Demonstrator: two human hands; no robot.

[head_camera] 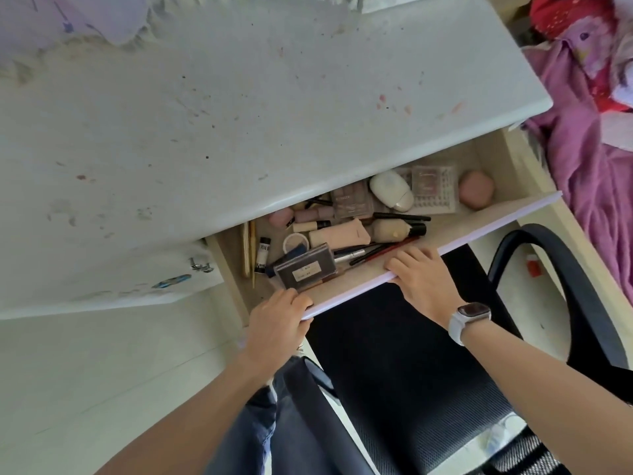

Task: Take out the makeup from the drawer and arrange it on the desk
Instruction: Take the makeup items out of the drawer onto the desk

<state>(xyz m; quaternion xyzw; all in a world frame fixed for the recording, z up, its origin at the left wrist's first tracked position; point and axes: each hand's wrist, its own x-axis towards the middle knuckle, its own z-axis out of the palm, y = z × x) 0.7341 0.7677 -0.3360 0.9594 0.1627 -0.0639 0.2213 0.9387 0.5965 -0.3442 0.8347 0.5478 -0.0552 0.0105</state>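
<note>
The drawer (479, 231) under the white desk (239, 114) stands pulled out. Both my hands grip its front edge: my left hand (279, 322) at the left end, my right hand (423, 277) near the middle, fingers curled over the rim. Inside lie several makeup items: a dark palette (306, 269), a beige tube (339, 234), a white oval case (390, 190), a clear eyelash box (433, 188), a pink sponge (476, 188), a foundation bottle (394, 231), pencils and brushes (380, 250).
A black mesh office chair (411, 371) stands right below the drawer, its armrest (561, 269) to the right. Pink and red fabric (589, 97) is piled at the right. The desk top is stained; a lower white panel (102, 286) sits at the left.
</note>
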